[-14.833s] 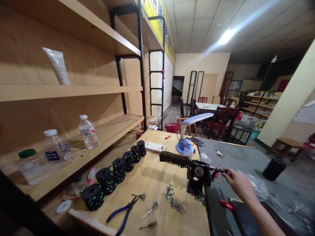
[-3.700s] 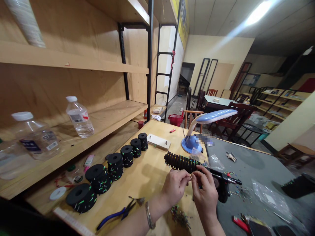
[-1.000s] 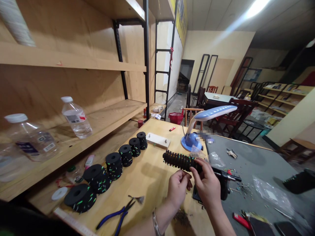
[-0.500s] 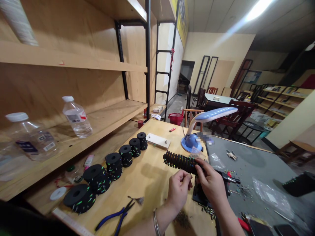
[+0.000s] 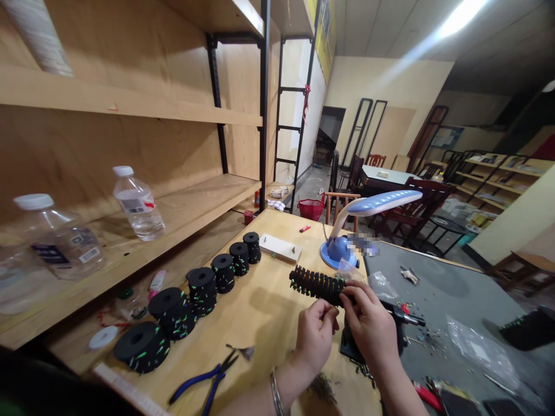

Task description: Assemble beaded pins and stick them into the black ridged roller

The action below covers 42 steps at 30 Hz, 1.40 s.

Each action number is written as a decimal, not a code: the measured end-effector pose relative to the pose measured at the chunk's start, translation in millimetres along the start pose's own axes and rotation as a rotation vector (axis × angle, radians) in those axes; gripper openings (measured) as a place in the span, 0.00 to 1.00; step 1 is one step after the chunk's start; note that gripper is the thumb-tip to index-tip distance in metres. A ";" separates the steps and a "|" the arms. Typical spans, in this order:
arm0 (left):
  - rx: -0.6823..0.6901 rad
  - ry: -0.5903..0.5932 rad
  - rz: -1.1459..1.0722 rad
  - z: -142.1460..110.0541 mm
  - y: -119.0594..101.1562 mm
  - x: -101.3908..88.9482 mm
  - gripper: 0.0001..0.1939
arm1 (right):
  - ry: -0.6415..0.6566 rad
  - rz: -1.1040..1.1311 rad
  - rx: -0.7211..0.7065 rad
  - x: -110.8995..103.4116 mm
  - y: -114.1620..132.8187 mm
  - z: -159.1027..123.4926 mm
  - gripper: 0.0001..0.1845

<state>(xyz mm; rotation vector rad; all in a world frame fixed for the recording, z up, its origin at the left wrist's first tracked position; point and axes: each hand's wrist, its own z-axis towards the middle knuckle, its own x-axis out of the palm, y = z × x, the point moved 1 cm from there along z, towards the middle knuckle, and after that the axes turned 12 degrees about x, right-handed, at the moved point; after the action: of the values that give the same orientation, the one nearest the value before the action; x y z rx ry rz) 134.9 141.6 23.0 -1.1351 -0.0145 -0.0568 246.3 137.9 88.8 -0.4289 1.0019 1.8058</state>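
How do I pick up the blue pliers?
Take the pliers by their blue handles, coming from above on the side nearest you: they lie flat on the wooden table with the handles spread toward you and the metal jaws pointing away.

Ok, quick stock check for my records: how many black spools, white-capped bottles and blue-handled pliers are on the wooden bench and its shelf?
Black spools: 6
White-capped plastic bottles: 2
Blue-handled pliers: 1
Total: 9
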 end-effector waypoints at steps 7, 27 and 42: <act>0.024 0.009 0.049 1.2 -1.1 -2.2 0.15 | -0.026 -0.093 -0.029 1.4 4.0 0.9 0.11; 0.032 0.020 0.028 1.3 -3.0 -2.1 0.14 | 0.038 -0.026 -0.023 4.0 1.5 4.0 0.09; 0.049 0.042 0.080 1.9 -3.6 -4.0 0.13 | 0.204 0.135 0.147 0.2 -3.0 10.8 0.08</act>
<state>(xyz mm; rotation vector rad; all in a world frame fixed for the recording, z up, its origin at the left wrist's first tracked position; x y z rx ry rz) 130.7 141.9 26.9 -1.0846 0.0672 -0.0088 250.4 147.0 93.7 -0.4705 1.3241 1.8189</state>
